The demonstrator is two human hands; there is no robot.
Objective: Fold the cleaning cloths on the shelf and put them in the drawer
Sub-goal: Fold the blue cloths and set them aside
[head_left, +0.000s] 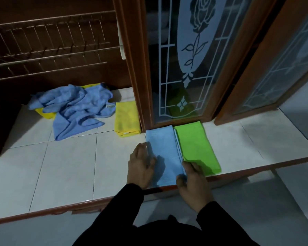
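- Progress, folded items: three folded cloths lay on the tiled shelf (pixel 64 166). A folded yellow cloth (pixel 127 119) sat at the far centre against the cabinet post (pixel 132 68); a folded green cloth (pixel 196 148) lay to the right, its far end touching the base of the glass door (pixel 181 59); a folded blue cloth (pixel 164 155) lay just beside the green one, on its left.
- Progress, hands: the left hand (pixel 140 166) lay flat and released, fingers extended, on the left edge of the folded blue cloth. The right hand (pixel 192 181) pinched the near right corner of that cloth between thumb and fingers. This was judged to be the final smoothing or squaring of that fold.
- Progress, remaining: a crumpled pile of blue cloths (pixel 75 107) with a yellow cloth (pixel 43 112) partly beneath it lay unfolded at the far left. How many cloths the pile held could not be told.
- Progress, drawer: no drawer was visible, so no cloth was judged stowed. The task appeared to be roughly half done at most.
- Edges: the folded blue cloth reached the shelf's near rim, at the wooden trim (pixel 238 172). The green cloth ended close to the same rim.
- Open room: bare tile extended left of the left hand, between the near rim and the pile, and right of the green cloth. The wire rack (pixel 48 47) hung above the pile at the far left.
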